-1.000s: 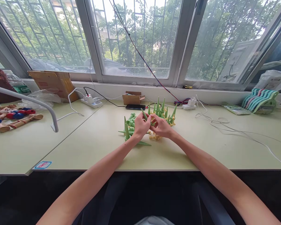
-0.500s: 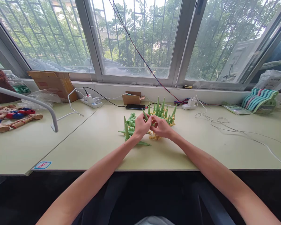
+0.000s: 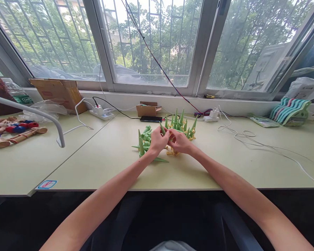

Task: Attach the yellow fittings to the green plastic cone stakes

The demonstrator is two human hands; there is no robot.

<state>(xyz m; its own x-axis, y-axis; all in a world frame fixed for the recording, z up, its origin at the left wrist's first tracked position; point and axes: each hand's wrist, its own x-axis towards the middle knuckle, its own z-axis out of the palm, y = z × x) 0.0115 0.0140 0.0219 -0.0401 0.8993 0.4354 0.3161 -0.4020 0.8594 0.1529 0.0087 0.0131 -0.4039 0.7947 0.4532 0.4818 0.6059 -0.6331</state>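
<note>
My left hand is closed around a green plastic cone, whose pointed tip sticks up and to the left. Against it, my right hand pinches with its fingertips; what lies in that pinch is hidden. Behind the right hand stand several upright green cones with small yellow pieces at their bases. Loose green parts lie to the left of my hands, along with a standing green cone and one lying flat. Small yellow pieces are scattered just below my fingers.
A phone lies in front of a small open cardboard box. Power strips and white cables run along the back and right. Wooden toys sit at left, teal hangers at right.
Almost nothing differs. Both hands stay together in the same place with the green cone, and the view has shifted very slightly.
</note>
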